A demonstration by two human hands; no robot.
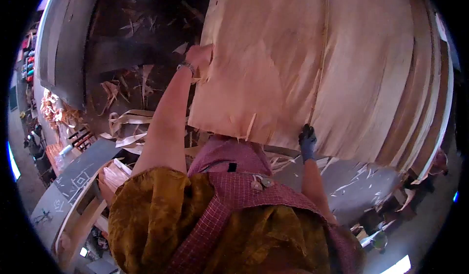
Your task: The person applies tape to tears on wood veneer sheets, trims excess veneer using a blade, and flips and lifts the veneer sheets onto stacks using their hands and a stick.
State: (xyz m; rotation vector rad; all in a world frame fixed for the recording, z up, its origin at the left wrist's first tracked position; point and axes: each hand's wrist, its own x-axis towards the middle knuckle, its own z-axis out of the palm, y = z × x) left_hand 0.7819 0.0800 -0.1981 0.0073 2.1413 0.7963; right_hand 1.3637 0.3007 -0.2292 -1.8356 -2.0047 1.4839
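A large, thin sheet of wood veneer [264, 78] spreads out in front of me, pale brown with a ragged near edge. My left hand [199, 56], bare and with a metal band at the wrist, grips the sheet's left edge; its fingertips are partly hidden there. At the near edge, my right hand [307, 141] wears a grey glove with dark fingertips. Its fingers are closed on the veneer beside a dark lengthwise seam [320, 73]. More veneer strips or layers [420, 93] overlap toward the right.
Torn veneer scraps [112, 91] litter the dark surface on the left. Curled shavings [58, 110] lie farther left. A grey board with chalk marks [73, 181] stands at lower left, near a curved wooden piece [80, 220]. Splinters lie on a grey surface [342, 181] at right.
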